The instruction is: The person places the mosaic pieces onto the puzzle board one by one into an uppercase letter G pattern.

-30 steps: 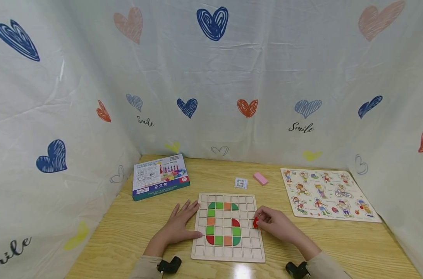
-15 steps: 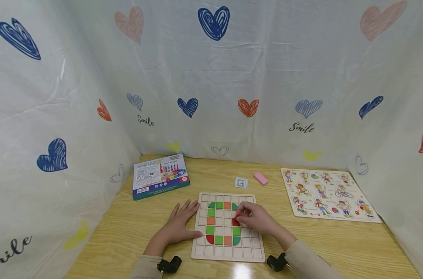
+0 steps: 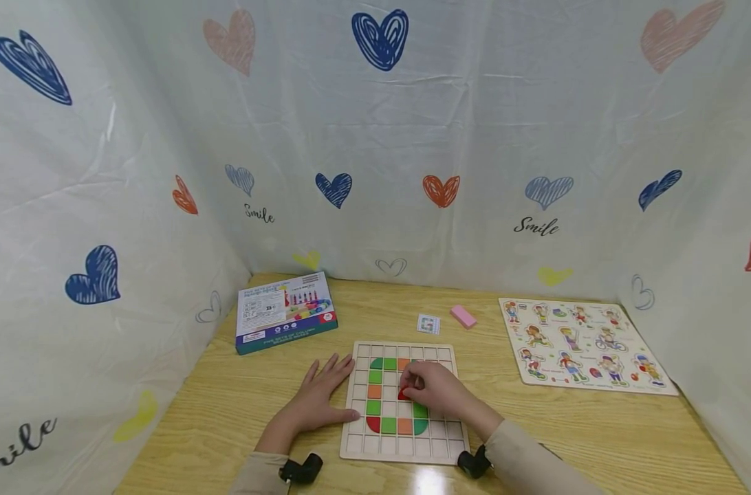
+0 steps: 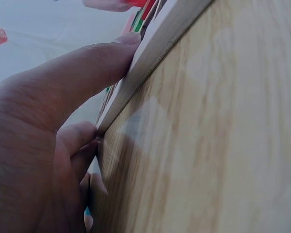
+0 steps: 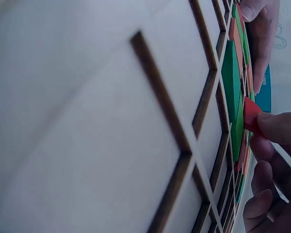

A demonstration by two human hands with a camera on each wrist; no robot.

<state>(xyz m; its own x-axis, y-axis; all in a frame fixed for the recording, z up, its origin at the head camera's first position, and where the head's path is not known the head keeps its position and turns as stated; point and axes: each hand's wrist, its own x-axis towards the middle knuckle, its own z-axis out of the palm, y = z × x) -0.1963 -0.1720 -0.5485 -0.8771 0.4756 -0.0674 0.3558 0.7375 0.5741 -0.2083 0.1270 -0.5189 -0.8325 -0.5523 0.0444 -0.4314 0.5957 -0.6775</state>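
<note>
A wooden grid board [image 3: 357, 450] lies on the table, with green, orange and red tiles set in a ring of its squares. My right hand [image 3: 439, 390] is over the ring's right side and pinches a red tile [image 5: 252, 115] between thumb and fingers, close over the squares. That hand hides part of the ring's right side in the head view. My left hand [image 3: 316, 399] rests at the board's left edge, fingers spread on the table and board edge. Its thumb [image 4: 94, 65] lies on the board's rim in the left wrist view.
Behind the board lie a small printed card [image 3: 428, 324] and a pink block [image 3: 463, 317]. A boxed toy set [image 3: 285, 313] sits at the back left. A picture puzzle board [image 3: 589, 347] with sports figures lies at the right. Heart-printed curtains surround the table.
My right hand has carried the red tile leftward from the board's right edge to the ring's right side, then slightly further inward. The left hand has stayed in place.
</note>
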